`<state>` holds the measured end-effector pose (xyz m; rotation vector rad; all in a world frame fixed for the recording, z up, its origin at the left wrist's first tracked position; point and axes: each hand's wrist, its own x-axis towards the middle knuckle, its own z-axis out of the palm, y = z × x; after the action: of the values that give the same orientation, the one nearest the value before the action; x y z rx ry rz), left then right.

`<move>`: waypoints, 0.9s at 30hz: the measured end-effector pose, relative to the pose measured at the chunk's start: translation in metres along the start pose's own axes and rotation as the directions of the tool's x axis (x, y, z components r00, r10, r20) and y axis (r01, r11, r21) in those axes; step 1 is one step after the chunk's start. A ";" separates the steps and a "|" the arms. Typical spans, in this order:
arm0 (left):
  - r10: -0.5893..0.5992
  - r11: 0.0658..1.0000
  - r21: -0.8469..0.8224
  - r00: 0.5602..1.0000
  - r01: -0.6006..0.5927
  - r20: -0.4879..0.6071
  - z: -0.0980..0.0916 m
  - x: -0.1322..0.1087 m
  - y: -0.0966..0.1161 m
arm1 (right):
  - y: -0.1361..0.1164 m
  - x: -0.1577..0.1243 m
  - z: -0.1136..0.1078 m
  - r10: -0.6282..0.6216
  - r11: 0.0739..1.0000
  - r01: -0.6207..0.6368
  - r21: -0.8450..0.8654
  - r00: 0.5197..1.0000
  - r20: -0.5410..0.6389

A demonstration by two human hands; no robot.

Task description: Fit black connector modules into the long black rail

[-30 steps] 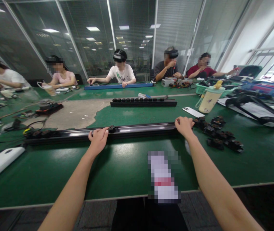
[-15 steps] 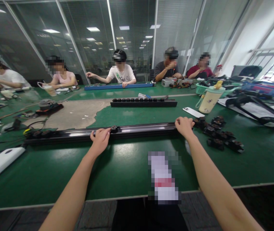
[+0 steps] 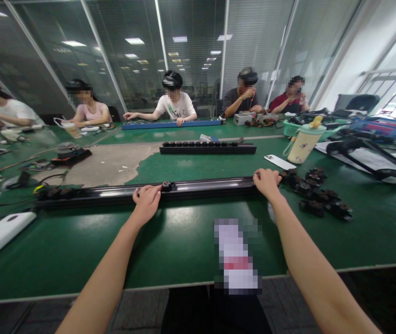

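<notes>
A long black rail [image 3: 211,185] with a shiny top lies across the table before me. On its top sits a small black block [image 3: 167,186], near the middle. My left hand [image 3: 148,202] rests on the rail just left of that block; its forefinger reaches to the block's side, and the thumb is apart from the fingers. At the rail's right end, my right hand [image 3: 268,184] has its fingers bent over the edge, partly hiding that end. Several similar dark blocks [image 3: 60,191] sit at the rail's left end.
Loose black blocks [image 3: 318,192] lie right of my hand, near a white phone [image 3: 279,162] and a cream tumbler [image 3: 304,144]. Beyond is a shorter black rail [image 3: 208,149] carrying blocks. A white device [image 3: 4,236] lies at left. Several people sit opposite, one with a blue rail [image 3: 173,124].
My left hand has shifted slightly right along the rail, and the small black block has moved a little right with it. My right hand stays at the rail's end.
</notes>
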<state>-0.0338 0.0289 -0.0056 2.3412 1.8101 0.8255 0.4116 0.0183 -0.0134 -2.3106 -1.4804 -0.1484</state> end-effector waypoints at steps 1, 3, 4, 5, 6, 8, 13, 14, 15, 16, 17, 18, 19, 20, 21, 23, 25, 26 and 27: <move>0.002 1.000 0.000 1.000 -0.002 0.003 0.000 0.000 0.001 | 0.000 0.000 0.000 0.001 1.000 -0.001 0.000 1.000 0.000; 0.012 1.000 -0.002 1.000 -0.012 0.009 0.000 0.000 0.001 | 0.000 0.000 0.000 0.002 1.000 -0.002 0.000 1.000 0.001; 0.017 1.000 -0.003 1.000 -0.017 0.010 -0.001 -0.001 0.002 | 0.000 0.000 0.000 0.003 1.000 -0.003 0.001 1.000 0.001; 0.021 1.000 -0.006 1.000 -0.021 0.009 -0.001 -0.001 0.002 | 0.000 0.000 0.000 0.003 1.000 -0.003 0.001 1.000 0.002; 0.026 1.000 -0.011 1.000 -0.025 0.009 -0.001 -0.001 0.003 | 0.000 0.000 0.000 0.004 1.000 -0.004 0.001 1.000 0.003; 0.033 0.999 -0.024 0.999 -0.033 0.005 -0.002 -0.001 0.003 | 0.001 0.000 0.000 0.003 1.000 -0.003 0.001 1.000 0.004; 0.047 0.998 -0.046 0.999 -0.047 -0.002 -0.003 -0.002 0.004 | 0.001 0.000 0.001 -0.007 1.000 0.007 0.016 1.000 -0.007; 0.052 0.998 -0.047 0.999 -0.052 -0.001 -0.003 -0.002 0.005 | 0.001 0.000 0.001 -0.008 1.000 0.008 0.020 1.000 -0.012; 0.056 0.997 -0.048 0.998 -0.056 0.001 -0.003 -0.002 0.006 | 0.001 -0.001 0.001 -0.009 1.000 0.009 0.022 1.000 -0.015; 0.060 0.997 -0.047 0.998 -0.060 0.005 -0.003 -0.002 0.007 | 0.001 -0.001 0.001 -0.010 1.000 0.010 0.021 1.000 -0.018; 0.062 0.997 -0.046 0.998 -0.062 0.011 -0.004 -0.003 0.007 | 0.001 -0.001 0.000 -0.012 1.000 0.012 0.020 1.000 -0.019; 0.063 0.997 -0.044 0.998 -0.063 0.016 -0.004 -0.003 0.008 | 0.000 -0.001 0.000 -0.014 1.000 0.014 0.019 1.000 -0.019; 0.063 0.997 -0.040 0.998 -0.062 0.019 -0.004 -0.003 0.009 | 0.000 -0.001 0.001 -0.015 1.000 0.015 0.016 1.000 -0.017; 0.063 0.997 -0.035 0.998 -0.062 0.022 -0.004 -0.003 0.010 | 0.000 -0.001 0.001 -0.015 1.000 0.015 0.013 1.000 -0.014; 0.064 0.998 -0.031 0.998 -0.063 0.024 -0.004 -0.003 0.010 | 0.000 -0.001 0.001 -0.014 1.000 0.014 0.010 1.000 -0.011; 0.072 0.997 -0.026 0.997 -0.071 0.029 -0.004 -0.003 0.011 | 0.000 -0.001 0.001 -0.011 1.000 0.011 0.003 1.000 -0.006; 0.083 0.996 -0.026 0.996 -0.082 0.032 -0.003 -0.003 0.010 | 0.000 -0.001 0.001 -0.008 1.000 0.008 -0.002 1.000 -0.005; 0.089 0.996 -0.028 0.995 -0.088 0.033 -0.003 -0.003 0.009 | 0.000 -0.001 0.001 -0.008 1.000 0.008 -0.004 1.000 -0.007; 0.095 0.995 -0.029 0.995 -0.094 0.034 -0.002 -0.003 0.009 | 0.000 -0.001 0.001 -0.010 1.000 0.010 -0.003 1.000 -0.009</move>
<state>-0.0277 0.0229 -0.0013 2.4245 1.6757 0.8089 0.4106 0.0175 -0.0142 -2.3022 -1.4879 -0.1638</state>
